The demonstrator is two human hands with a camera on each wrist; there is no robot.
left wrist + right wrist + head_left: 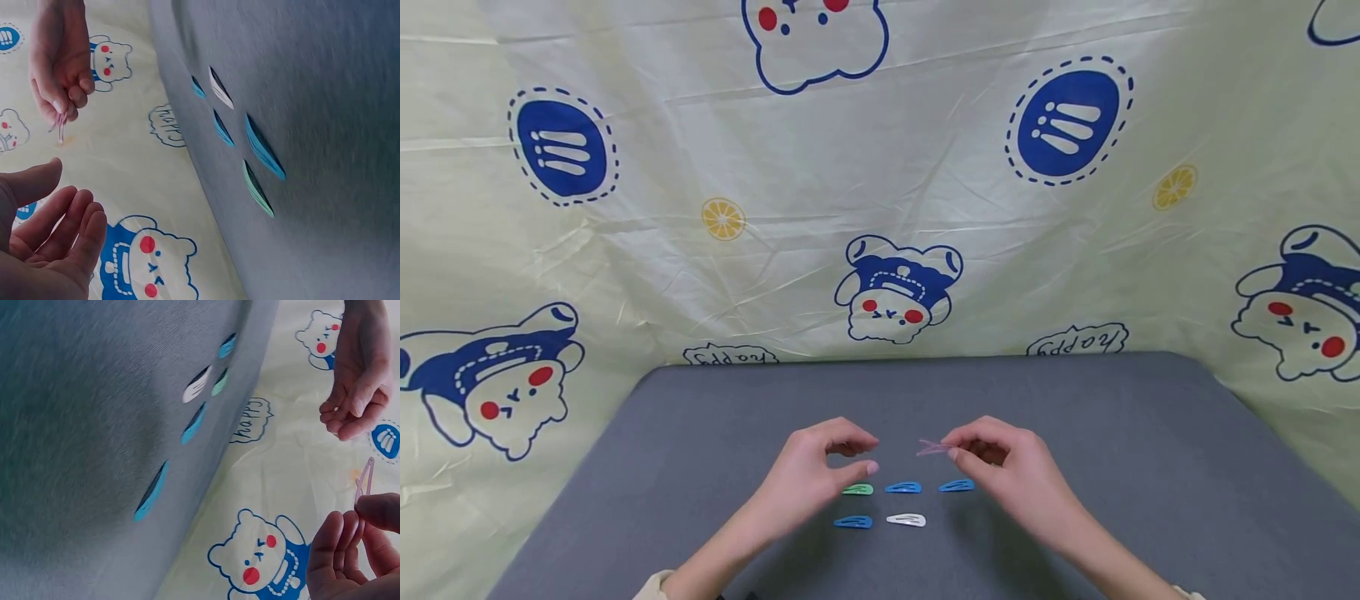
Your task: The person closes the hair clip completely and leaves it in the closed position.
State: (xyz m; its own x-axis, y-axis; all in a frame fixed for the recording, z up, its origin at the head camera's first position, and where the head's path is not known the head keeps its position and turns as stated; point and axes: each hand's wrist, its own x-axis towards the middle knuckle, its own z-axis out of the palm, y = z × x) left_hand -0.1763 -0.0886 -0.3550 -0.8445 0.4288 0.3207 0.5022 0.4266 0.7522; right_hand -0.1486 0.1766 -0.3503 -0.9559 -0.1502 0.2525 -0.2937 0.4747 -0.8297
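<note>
My right hand point(1011, 467) pinches a pink snap hair clip point(932, 447) between thumb and fingertips, above the table. In the right wrist view the pink hair clip point(366, 479) stands sprung apart in a narrow V. To its left, my left hand point(816, 467) hovers with thumb and fingers apart and nothing between them. Below the hands lie a green hair clip point(858, 489), partly covered by the left thumb, a middle blue hair clip point(903, 487) and a right blue hair clip point(957, 485). Nearer to me are another blue hair clip point(853, 522) and a white hair clip point(906, 520).
The clips lie in two loose rows on a grey cloth-covered table point(737, 417). Behind and beside the table hangs a pale curtain point(917, 167) printed with cartoon bears, blue badges and orange slices.
</note>
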